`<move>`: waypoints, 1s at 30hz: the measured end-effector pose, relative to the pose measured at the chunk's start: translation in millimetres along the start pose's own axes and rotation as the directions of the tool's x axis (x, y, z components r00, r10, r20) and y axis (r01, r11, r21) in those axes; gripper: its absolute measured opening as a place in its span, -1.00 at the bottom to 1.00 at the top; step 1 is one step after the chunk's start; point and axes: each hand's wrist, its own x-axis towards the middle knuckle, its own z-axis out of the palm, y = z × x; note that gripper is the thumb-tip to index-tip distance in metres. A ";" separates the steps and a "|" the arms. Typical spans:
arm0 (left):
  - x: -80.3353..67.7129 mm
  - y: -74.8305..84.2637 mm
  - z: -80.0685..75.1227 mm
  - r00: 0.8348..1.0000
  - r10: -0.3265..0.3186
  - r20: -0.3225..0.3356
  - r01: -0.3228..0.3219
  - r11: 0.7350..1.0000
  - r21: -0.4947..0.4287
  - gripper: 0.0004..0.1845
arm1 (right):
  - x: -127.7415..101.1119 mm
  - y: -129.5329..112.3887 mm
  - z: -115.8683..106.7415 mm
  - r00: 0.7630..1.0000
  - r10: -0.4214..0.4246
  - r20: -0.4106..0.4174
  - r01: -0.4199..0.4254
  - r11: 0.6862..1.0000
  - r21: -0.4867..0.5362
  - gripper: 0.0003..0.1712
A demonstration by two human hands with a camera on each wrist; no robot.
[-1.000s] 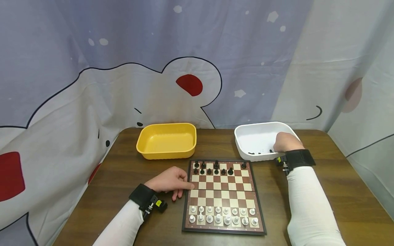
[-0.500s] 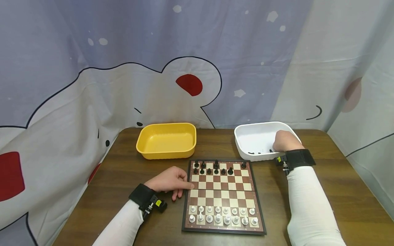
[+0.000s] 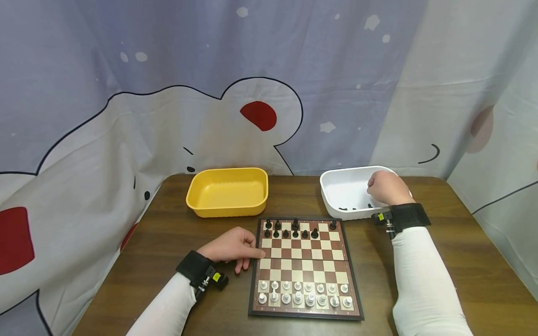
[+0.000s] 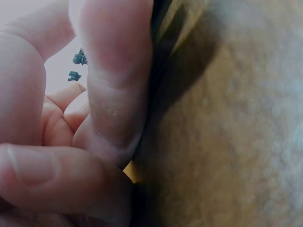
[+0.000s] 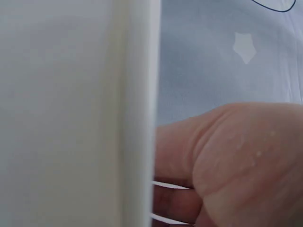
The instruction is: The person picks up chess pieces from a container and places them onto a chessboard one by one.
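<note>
A blue and white curtain [image 3: 269, 84] with a cartoon face is hanging behind everything, and a brown wooden table [image 3: 470, 261] is standing in front of it. On the table a chessboard [image 3: 303, 268] is lying near the person, with white pieces [image 3: 303, 294] standing in two rows along its near edge and black pieces [image 3: 294, 228] standing along its far edge. Beyond the board a yellow tub [image 3: 227, 192] is sitting to the left and a white tub [image 3: 350, 192] to the right, well apart from each other, the white tub just beside the board's far right corner. Both arms are wearing white sleeves and black wrist straps. The left hand [image 3: 232, 246] is resting on the table at the board's left edge, fingertips touching the rim, fingers loosely curled and holding nothing; in the left wrist view the fingers [image 4: 113, 80] are filling most of the picture, bent beside the dark tabletop. The right hand [image 3: 385, 187] is reaching into the white tub over its right side, knuckles up and fingers bent down inside, and whether it is gripping anything I cannot tell, since the fingers are hidden; the right wrist view is showing only the tub wall [image 5: 71, 113] and the heel of the hand. A few loose black pieces [image 3: 349, 208] are lying on the white tub's floor near its front wall, just beside that hand
</note>
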 end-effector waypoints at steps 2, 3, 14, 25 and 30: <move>0.0 0.4 0.0 1.000 0.000 0.000 0.000 1.000 0.001 -0.49 | 0.4 -1.6 0.4 1.000 0.011 -0.009 -0.010 1.000 0.018 -0.70; 0.0 0.6 0.0 1.000 -0.001 -0.001 0.001 1.000 0.001 -0.49 | 0.7 -2.1 0.9 1.000 0.012 -0.014 -0.012 1.000 0.029 -0.70; 0.3 1.2 0.8 1.000 -0.004 0.003 0.004 1.000 0.001 -0.50 | 2.8 -12.5 4.4 0.998 -0.027 -0.054 0.031 0.996 0.080 -0.66; 0.4 0.3 0.7 1.000 -0.004 0.001 0.004 1.000 0.011 -0.49 | 4.3 -21.0 2.0 0.993 -0.110 -0.042 0.116 0.976 0.183 -0.71; 0.6 0.0 1.1 1.000 -0.002 0.001 0.002 1.000 0.024 -0.48 | 6.2 -25.1 3.9 0.991 -0.131 -0.022 0.133 0.968 0.213 -0.71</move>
